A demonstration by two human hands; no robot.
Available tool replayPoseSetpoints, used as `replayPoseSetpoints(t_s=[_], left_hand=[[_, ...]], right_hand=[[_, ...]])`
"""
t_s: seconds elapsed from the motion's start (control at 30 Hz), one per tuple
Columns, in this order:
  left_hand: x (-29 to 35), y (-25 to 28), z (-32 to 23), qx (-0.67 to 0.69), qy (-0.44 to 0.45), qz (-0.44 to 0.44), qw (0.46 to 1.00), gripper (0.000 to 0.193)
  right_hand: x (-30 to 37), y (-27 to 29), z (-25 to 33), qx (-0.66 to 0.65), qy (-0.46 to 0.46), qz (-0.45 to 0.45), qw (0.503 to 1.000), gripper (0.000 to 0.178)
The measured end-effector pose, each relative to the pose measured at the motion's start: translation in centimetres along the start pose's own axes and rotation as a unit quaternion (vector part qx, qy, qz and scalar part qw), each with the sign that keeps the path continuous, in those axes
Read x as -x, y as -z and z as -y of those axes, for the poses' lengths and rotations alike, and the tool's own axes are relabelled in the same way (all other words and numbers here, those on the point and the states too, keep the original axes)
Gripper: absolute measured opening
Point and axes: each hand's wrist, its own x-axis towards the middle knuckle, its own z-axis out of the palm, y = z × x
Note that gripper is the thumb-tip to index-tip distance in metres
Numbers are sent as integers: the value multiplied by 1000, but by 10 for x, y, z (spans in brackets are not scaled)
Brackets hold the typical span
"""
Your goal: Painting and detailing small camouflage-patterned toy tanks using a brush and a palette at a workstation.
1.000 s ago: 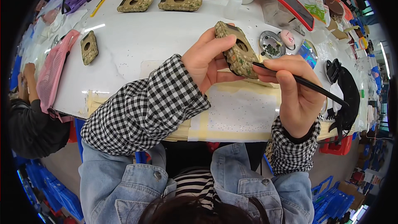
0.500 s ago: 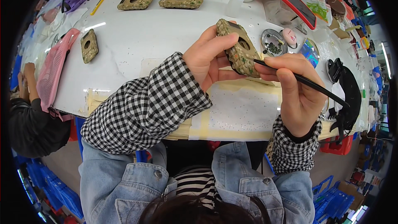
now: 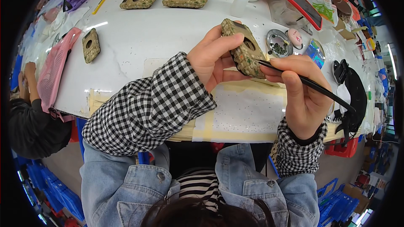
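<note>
We see the left hand [image 3: 212,56] holding a camouflage case [image 3: 244,56] tilted, with the thumb upon its face. In the right hand [image 3: 305,92] we notice black tweezers [image 3: 322,86]; the tip is at the case's side, but we cannot tell if it touches. Below the hands we find a white paper [image 3: 248,115] with small specks. Near the right hand we observe a round dish [image 3: 275,37] containing dark bits, and farther back, a red-framed phone [image 3: 296,2].
</note>
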Motion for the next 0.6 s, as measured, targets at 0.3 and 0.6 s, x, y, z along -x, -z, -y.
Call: replayPoseSetpoints(t_s=[0.3,0.6], left_hand=[[1,-2,-1,9,-3,3,1000,48],[1,-2,-1,-1,0,0,1000,48]], right_hand=[[1,1,0,6,4,-2,1000,22],[1,0,1,6,0,-4,1000,23]])
